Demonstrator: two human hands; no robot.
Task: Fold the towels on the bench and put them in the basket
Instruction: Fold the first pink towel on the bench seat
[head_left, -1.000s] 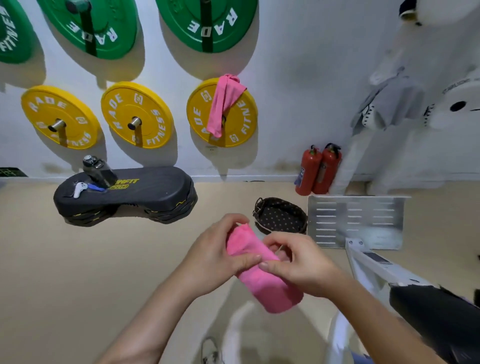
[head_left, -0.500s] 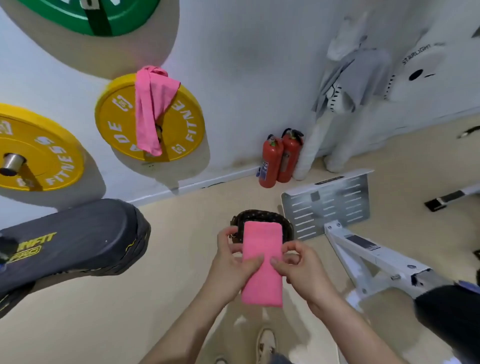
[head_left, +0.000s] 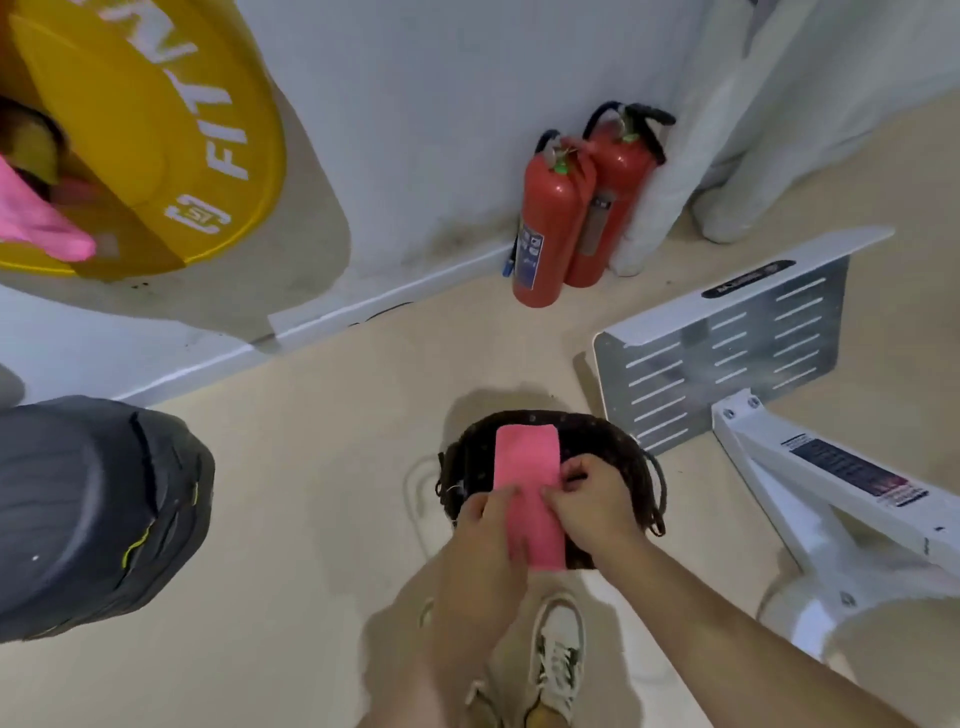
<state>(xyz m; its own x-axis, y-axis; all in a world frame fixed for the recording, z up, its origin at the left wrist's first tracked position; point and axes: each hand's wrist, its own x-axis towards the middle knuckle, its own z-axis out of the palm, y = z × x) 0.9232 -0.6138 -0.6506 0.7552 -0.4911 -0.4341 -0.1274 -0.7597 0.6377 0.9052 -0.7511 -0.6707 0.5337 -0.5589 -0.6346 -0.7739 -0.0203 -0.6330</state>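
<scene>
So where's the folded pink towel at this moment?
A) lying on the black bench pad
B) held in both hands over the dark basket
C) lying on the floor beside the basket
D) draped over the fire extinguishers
B: the left hand and right hand pinch the folded pink towel from either side, right over the dark basket on the floor.
</scene>
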